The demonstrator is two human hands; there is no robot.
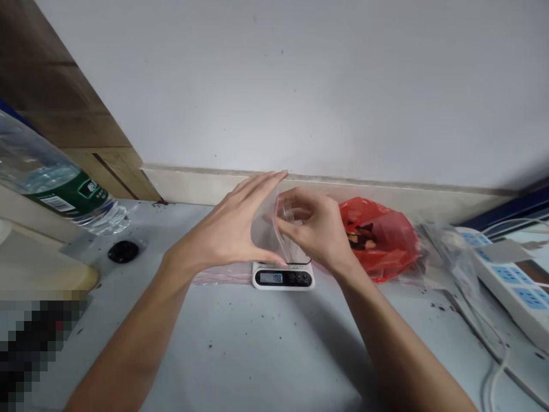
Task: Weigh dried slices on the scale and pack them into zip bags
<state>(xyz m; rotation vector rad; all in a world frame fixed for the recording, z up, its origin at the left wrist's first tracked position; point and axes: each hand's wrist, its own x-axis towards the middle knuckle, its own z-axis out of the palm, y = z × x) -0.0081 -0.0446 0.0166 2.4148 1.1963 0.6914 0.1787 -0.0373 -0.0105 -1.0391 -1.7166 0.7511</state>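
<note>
A small white digital scale (283,278) sits on the grey table, its lit display appearing to read 10.8. Above it stands a clear plastic zip bag (268,226) with a pink line along its mouth. My right hand (315,223) pinches the bag's edge between thumb and fingers. On the other side, my left hand (227,229) is open, thumb and fingers stretched wide around the bag; whether it touches the plastic is unclear. Both hands hide most of the scale's top. Right of them lies an open red plastic bag (381,240) with dark brown and tan pieces inside.
At left are a water bottle (72,191) with a green label and a round black object (123,251). More clear bags (446,252) lie at right, beside a white power strip (510,280) and cables (493,343). A white wall (300,86) rises behind.
</note>
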